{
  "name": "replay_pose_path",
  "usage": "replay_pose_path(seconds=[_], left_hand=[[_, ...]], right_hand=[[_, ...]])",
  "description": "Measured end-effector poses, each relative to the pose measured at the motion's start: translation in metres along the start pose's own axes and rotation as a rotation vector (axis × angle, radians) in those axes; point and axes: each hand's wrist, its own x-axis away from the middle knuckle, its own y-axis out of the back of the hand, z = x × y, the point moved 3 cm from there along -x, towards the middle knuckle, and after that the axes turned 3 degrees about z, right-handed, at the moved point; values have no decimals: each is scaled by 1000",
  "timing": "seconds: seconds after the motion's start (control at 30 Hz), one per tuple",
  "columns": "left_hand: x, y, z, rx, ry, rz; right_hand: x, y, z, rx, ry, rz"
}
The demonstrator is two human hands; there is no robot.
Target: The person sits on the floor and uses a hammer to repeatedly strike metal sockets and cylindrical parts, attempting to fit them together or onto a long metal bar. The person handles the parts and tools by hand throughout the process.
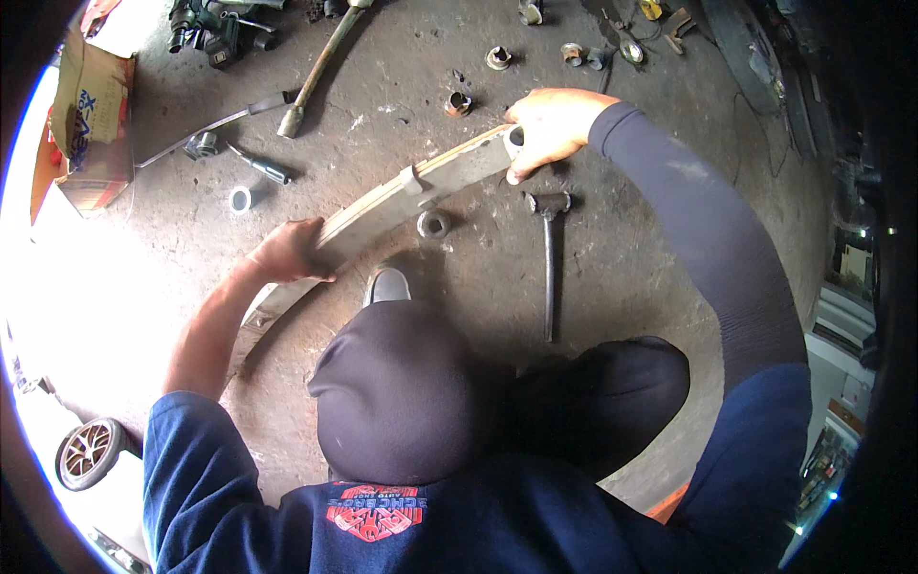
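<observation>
A long, curved leaf spring [378, 210] with a clamp band slants across the floor in front of my knees. My left hand [295, 251] is closed round its middle. At its far right end, my right hand [550, 129] grips the spring by its rolled eye [514, 141], fingers over the top and thumb below. A metal ring-shaped bushing [434, 224] lies just under the spring. A hammer [549, 258] rests right of it, head away from me. Beyond the spring sits a rusty bushing [458, 103].
Farther off lie more metal bushings [498, 57], a long metal bar [325, 67], a screwdriver [260, 166] and a pale ring [240, 199]. A cardboard box [100, 124] and a power tool [218, 38] stand at the upper left. A wheel [88, 453] shows at the lower left.
</observation>
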Motion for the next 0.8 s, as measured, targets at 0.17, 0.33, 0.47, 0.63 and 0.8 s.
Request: replay_pose_path(seconds=[0.17, 0.33, 0.47, 0.63, 0.8], left_hand=[[5, 11, 0, 151, -63, 16], [36, -20, -39, -68, 44, -276], [36, -46, -58, -102, 57, -512], [36, -58, -69, -215, 64, -572], [30, -47, -58, -125, -64, -448]], right_hand=[[25, 22, 9, -61, -28, -198], [40, 33, 17, -393, -112, 67], [50, 21, 18, -438, -206, 228], [41, -2, 2, -574, -256, 143], [6, -25, -18, -828, -242, 175]])
